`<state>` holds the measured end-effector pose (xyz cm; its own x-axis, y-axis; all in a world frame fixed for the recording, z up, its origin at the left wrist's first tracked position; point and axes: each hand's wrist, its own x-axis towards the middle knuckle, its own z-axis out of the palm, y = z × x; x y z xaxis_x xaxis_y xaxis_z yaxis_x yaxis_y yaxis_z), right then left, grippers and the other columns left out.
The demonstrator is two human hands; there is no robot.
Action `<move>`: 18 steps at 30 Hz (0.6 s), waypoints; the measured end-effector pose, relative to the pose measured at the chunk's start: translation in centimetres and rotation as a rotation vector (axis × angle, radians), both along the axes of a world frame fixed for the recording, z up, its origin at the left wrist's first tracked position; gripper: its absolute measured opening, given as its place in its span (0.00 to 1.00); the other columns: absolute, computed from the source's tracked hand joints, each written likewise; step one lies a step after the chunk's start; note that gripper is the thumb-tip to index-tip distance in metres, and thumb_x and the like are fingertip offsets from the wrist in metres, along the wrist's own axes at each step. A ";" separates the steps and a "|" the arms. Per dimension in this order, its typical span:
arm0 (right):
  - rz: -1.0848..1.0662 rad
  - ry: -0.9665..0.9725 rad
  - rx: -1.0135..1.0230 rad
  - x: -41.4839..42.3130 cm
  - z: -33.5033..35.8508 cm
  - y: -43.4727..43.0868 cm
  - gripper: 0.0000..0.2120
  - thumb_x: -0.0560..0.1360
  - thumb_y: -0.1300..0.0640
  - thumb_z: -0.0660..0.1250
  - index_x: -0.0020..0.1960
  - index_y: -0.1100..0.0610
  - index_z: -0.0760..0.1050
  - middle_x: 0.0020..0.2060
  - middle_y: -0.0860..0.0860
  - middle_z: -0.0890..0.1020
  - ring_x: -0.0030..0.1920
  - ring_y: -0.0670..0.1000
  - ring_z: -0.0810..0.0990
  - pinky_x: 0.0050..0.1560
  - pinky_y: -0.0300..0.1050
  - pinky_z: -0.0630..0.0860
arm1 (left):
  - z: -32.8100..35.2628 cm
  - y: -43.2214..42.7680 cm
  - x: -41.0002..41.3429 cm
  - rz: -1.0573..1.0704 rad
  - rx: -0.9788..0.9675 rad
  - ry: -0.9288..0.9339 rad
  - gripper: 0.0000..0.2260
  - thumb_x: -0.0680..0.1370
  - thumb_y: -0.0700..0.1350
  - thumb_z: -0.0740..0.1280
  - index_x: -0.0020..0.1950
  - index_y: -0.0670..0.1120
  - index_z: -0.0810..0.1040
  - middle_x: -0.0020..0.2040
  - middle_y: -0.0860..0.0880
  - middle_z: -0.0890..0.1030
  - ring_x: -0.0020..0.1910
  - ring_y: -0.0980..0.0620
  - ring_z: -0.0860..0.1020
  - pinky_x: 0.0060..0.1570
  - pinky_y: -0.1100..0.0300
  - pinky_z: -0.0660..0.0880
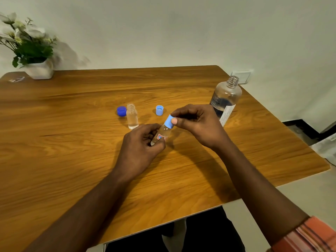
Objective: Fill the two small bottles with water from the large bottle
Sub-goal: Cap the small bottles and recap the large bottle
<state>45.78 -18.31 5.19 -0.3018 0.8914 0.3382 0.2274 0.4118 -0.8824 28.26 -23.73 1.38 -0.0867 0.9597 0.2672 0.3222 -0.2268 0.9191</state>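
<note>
My left hand (141,145) grips a small clear bottle (162,134) with a red and blue label, tilted toward the right. My right hand (197,121) pinches the light blue cap (169,121) on its neck. A second small clear bottle (132,116) stands open and upright on the wooden table (72,142), with liquid in it. A dark blue cap (121,111) lies just left of it. Another light blue cap (159,110) rests open side up to its right. The large clear bottle (226,98) stands uncapped at the right, partly hidden behind my right hand.
A white vase of white flowers (39,69) stands at the table's far left corner, a small wrapper (16,79) beside it. The table's right edge runs close to the large bottle. A wall socket (242,75) is on the wall behind it.
</note>
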 end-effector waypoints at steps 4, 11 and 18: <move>-0.018 -0.014 0.026 0.1 0.1 0.0 0.07 0.73 0.59 0.73 0.49 0.60 0.83 0.42 0.51 0.85 0.44 0.53 0.82 0.45 0.50 0.78 | 0.0 0.1 0.0 -0.003 0.002 0.003 0.16 0.67 0.45 0.71 0.55 0.50 0.82 0.45 0.53 0.83 0.43 0.56 0.81 0.47 0.50 0.80; 0.064 -0.021 0.009 0.2 0.1 0.2 0.12 0.71 0.69 0.71 0.54 0.64 0.81 0.51 0.56 0.84 0.53 0.52 0.83 0.54 0.48 0.80 | -0.1 0.1 -0.1 0.012 -0.004 0.017 0.18 0.66 0.46 0.71 0.56 0.48 0.81 0.45 0.53 0.83 0.43 0.57 0.81 0.48 0.51 0.80; 0.009 -0.029 0.025 0.2 0.4 0.0 0.06 0.73 0.59 0.72 0.49 0.60 0.82 0.43 0.50 0.84 0.43 0.53 0.82 0.45 0.50 0.77 | 0.1 0.0 0.0 0.003 -0.006 0.014 0.17 0.67 0.45 0.71 0.55 0.49 0.82 0.45 0.52 0.83 0.44 0.55 0.81 0.48 0.49 0.80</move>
<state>45.97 -18.29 5.61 -0.3199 0.8798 0.3517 0.2485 0.4361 -0.8649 28.30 -23.73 1.45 -0.0860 0.9611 0.2625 0.3356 -0.2202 0.9159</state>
